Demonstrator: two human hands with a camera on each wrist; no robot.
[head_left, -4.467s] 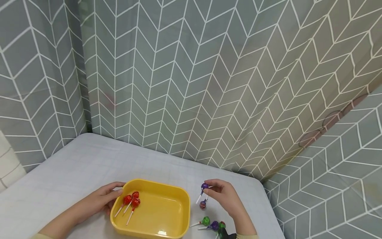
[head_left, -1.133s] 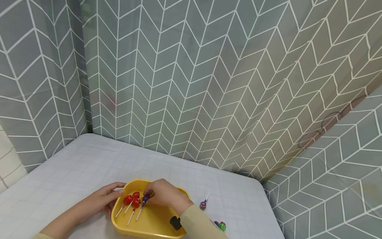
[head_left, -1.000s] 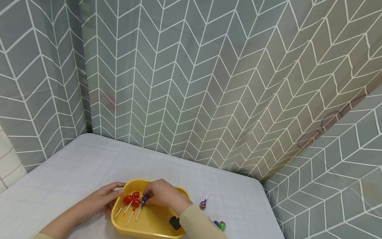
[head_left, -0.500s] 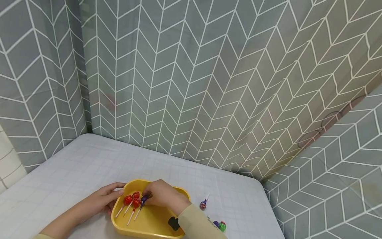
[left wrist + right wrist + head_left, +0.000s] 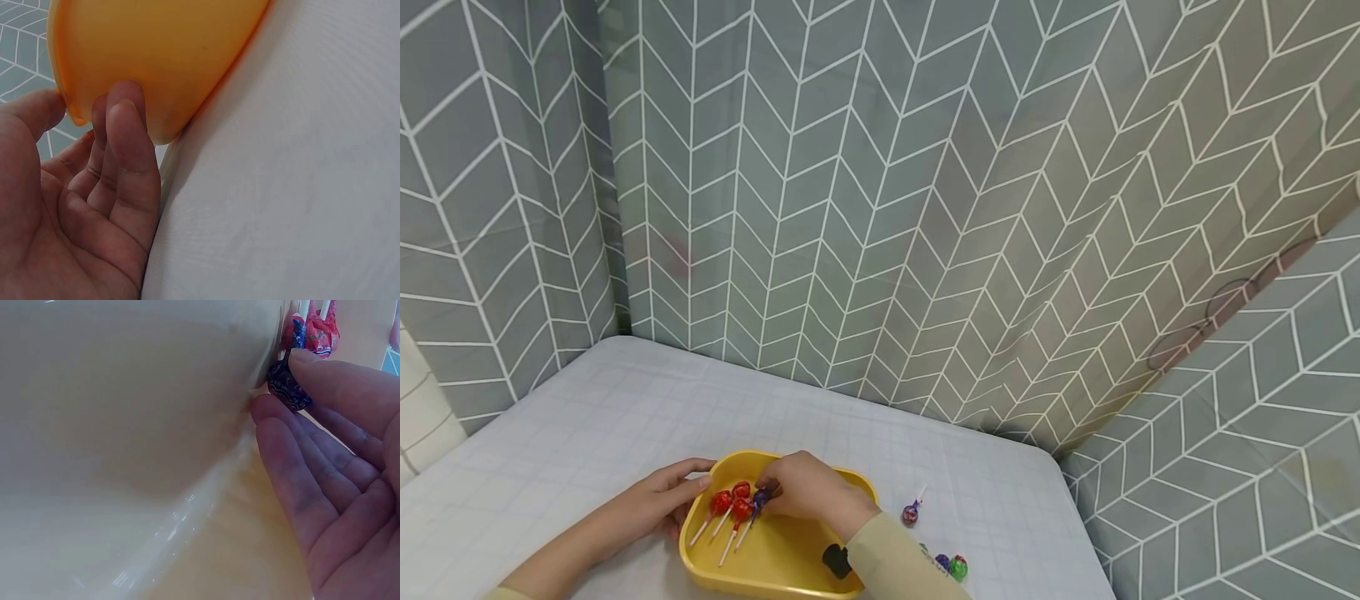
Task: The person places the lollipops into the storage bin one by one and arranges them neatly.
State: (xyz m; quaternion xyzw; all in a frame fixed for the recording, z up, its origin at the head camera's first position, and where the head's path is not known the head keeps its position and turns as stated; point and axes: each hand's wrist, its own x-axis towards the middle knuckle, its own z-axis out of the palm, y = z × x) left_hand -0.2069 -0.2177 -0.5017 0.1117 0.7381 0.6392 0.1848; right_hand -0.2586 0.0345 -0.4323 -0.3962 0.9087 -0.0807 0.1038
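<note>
A yellow tray [image 5: 782, 554] holds several red-wrapped lollipops [image 5: 742, 509] at its left end. The left hand [image 5: 662, 500] grips the tray's left rim; in the left wrist view, the thumb of that hand [image 5: 94, 187] is at the rim and its fingers lie against the outer wall. Inside the tray, the right hand [image 5: 812, 492] pinches a purple-wrapped lollipop [image 5: 761, 500] just right of the red ones, its stick pointing down-left. The right wrist view shows the thumb of the right hand [image 5: 337, 469] on the dark purple wrapper [image 5: 289, 384], close beside the red wrappers [image 5: 322, 336].
On the white-covered table [image 5: 647, 400], right of the tray, lies a purple and red lollipop [image 5: 911, 514]. Lower down are a purple lollipop [image 5: 943, 561] and a green one [image 5: 958, 568], partly hidden by the right sleeve [image 5: 902, 562]. A patterned curtain [image 5: 850, 208] stands behind.
The right hand has carried the purple lollipop from the table into the tray, then shifted it slightly left towards the red ones. The left hand still grips the rim.
</note>
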